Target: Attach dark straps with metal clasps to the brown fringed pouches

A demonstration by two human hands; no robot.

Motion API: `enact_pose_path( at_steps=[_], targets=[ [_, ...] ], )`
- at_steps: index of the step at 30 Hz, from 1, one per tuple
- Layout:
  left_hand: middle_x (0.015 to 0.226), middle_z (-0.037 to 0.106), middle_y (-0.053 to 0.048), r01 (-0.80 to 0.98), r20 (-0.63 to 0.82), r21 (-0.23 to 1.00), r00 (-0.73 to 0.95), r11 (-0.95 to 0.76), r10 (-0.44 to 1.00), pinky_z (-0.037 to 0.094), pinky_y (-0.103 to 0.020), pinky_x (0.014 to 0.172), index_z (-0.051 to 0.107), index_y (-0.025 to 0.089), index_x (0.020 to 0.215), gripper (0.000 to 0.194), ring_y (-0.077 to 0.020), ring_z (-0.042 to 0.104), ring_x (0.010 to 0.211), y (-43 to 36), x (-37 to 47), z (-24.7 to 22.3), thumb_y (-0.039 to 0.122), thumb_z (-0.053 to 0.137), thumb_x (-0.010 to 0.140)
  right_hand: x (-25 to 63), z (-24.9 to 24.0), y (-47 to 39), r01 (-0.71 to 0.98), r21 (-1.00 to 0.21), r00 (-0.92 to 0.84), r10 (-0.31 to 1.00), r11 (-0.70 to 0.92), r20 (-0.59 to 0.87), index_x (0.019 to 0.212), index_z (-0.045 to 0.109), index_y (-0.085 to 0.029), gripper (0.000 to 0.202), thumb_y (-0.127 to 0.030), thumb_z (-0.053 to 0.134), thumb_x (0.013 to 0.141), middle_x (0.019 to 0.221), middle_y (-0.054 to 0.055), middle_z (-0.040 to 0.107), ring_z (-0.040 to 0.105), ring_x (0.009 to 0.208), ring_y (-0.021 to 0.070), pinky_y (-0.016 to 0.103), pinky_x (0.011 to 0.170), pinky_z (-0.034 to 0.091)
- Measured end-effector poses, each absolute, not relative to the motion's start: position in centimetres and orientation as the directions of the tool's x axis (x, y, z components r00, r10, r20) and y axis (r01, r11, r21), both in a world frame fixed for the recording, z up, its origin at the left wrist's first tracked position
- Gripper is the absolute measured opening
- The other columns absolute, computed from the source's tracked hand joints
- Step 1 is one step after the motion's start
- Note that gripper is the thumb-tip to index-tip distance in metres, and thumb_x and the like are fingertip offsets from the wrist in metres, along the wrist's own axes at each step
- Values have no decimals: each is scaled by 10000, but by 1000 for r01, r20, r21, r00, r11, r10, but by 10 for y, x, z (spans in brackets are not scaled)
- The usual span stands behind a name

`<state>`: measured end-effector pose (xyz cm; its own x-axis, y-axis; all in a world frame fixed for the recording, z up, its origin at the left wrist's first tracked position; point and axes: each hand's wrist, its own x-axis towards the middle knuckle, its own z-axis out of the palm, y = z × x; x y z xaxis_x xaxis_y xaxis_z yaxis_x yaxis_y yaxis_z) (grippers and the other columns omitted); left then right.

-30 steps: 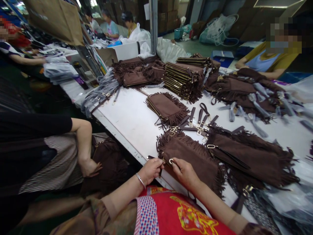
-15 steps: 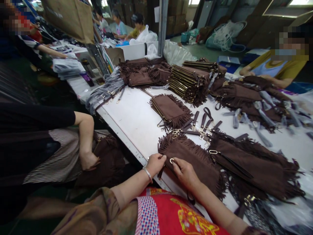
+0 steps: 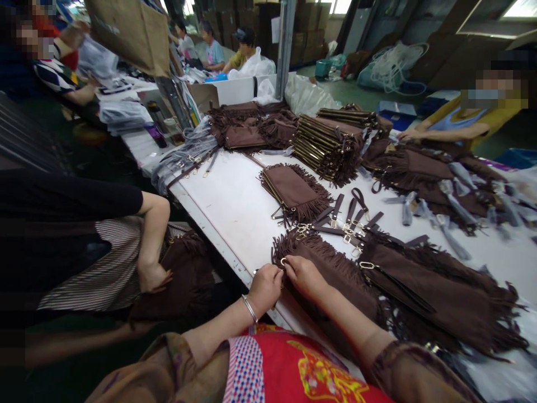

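A brown fringed pouch (image 3: 325, 266) lies in front of me at the table's near edge. My left hand (image 3: 266, 286) is closed in a pinch at the pouch's left corner; the small part between its fingertips is hidden. Close beside it, my right hand (image 3: 305, 275) pinches a gold metal clasp (image 3: 283, 261), and the fingertips of both hands almost meet. To the right lies another fringed pouch (image 3: 436, 296) with a dark wrist strap (image 3: 405, 288) on a gold clip. Several loose wrist straps (image 3: 350, 215) with gold clips lie just beyond the pouch.
A small pile of pouches (image 3: 296, 187) sits mid-table, with a taller stack (image 3: 323, 145) behind it. Plastic-wrapped straps (image 3: 184, 157) lie at the left edge. A co-worker's arm (image 3: 155, 246) holds a pouch close on my left. Another person (image 3: 470, 120) works across the table.
My right hand has moved left with the clasp, up to my left hand's fingertips. The strap loop that hung below my right hand no longer shows. The view has shifted slightly.
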<state>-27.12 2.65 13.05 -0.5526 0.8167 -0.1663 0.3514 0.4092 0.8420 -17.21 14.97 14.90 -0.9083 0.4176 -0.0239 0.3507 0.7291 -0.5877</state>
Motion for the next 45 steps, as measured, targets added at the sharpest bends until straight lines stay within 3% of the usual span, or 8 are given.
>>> enact_pose_path(
  at_steps=[4, 12, 16, 20, 30, 36, 41, 45],
  targets=[
    [788, 549, -72, 713, 67, 634, -435, 298, 898, 429, -323, 723, 550, 196, 750, 252, -188, 521, 754, 23, -267, 129, 208, 354, 908, -174, 143, 150, 316, -550, -939, 339, 773, -64, 819, 565, -165, 187, -200, 411, 920, 804, 58, 639, 583, 776, 159, 250, 723, 410],
    [799, 530, -65, 811, 124, 534, -353, 238, 927, 437, -323, 698, 514, 195, 750, 230, -186, 508, 750, 19, -263, 123, 174, 357, 916, -155, 145, 142, 305, -420, -952, 277, 855, -129, 982, 577, -146, 172, -150, 431, 892, 852, 100, 636, 599, 724, 167, 251, 670, 440],
    [778, 521, -56, 810, 122, 532, -361, 246, 924, 434, -319, 685, 497, 201, 725, 238, -183, 502, 739, 22, -267, 122, 166, 357, 915, -142, 140, 142, 308, -651, -941, 322, 694, -102, 939, 624, -158, 199, -161, 433, 882, 866, 81, 678, 628, 792, 182, 276, 746, 470],
    [776, 520, -55, 811, 137, 545, -337, 213, 932, 432, -321, 696, 499, 201, 729, 236, -180, 499, 740, 27, -271, 127, 182, 361, 920, -134, 136, 153, 357, -860, -839, 529, 365, -123, 921, 676, -179, 245, -259, 447, 889, 892, 49, 716, 647, 831, 190, 295, 780, 490],
    [804, 524, -60, 850, 177, 508, -260, 138, 949, 431, -312, 691, 508, 192, 782, 247, -179, 495, 741, 28, -263, 138, 163, 315, 934, -152, 149, 152, 303, -753, -901, 433, 584, -27, 791, 588, -176, 171, -174, 447, 888, 769, 30, 653, 584, 730, 145, 239, 693, 416],
    [768, 527, -55, 807, 146, 547, -353, 222, 924, 434, -321, 713, 500, 201, 732, 274, -185, 498, 755, 23, -262, 132, 167, 314, 930, -147, 144, 137, 328, -654, -916, 400, 682, -43, 872, 563, -161, 142, -169, 423, 896, 820, 60, 642, 579, 775, 162, 261, 739, 425],
    [794, 556, -54, 690, 59, 689, -359, 222, 932, 430, -322, 785, 542, 203, 741, 259, -183, 525, 804, 25, -269, 133, 226, 358, 922, -126, 140, 133, 308, -777, -892, 451, 549, -34, 1011, 593, -178, 217, -235, 400, 928, 907, 66, 663, 609, 828, 172, 294, 782, 475],
    [665, 564, -10, 424, -190, 803, -486, 420, 853, 437, -282, 669, 537, 206, 682, 248, -159, 543, 670, 29, -273, 130, 295, 432, 888, -91, 135, 128, 397, -739, -825, 565, 544, -26, 1342, 438, -172, 562, -342, 590, 827, 1194, 140, 588, 561, 1086, 255, 412, 928, 467]
  ],
)
